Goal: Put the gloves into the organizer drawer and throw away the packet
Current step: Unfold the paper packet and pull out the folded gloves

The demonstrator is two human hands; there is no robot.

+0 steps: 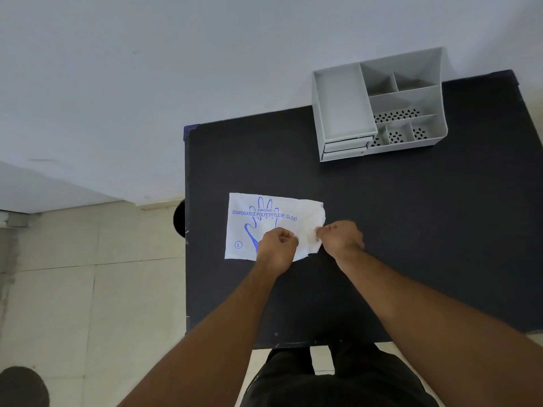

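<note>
Two hands close together pinch right end of glove packet [264, 227]: left hand [277, 245], right hand [342, 237]. Packet lies flat on black table [411, 230]; grey organizer [379, 104] well apart, far corner.

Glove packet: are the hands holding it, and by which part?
Yes: left hand and right hand both pinch the packet at its crumpled right end.

Soft, even indoor light, moderately bright. The dark table [411, 230] reads matte and flat. Faint shadows lie inside the organizer [342, 104] compartments at 1 o'clock. Print on the packet [244, 227] is sharp. Wide-angle distortion slants the table's edges outward; a dark shape [23, 387] at 7 o'clock is blurred.
</note>
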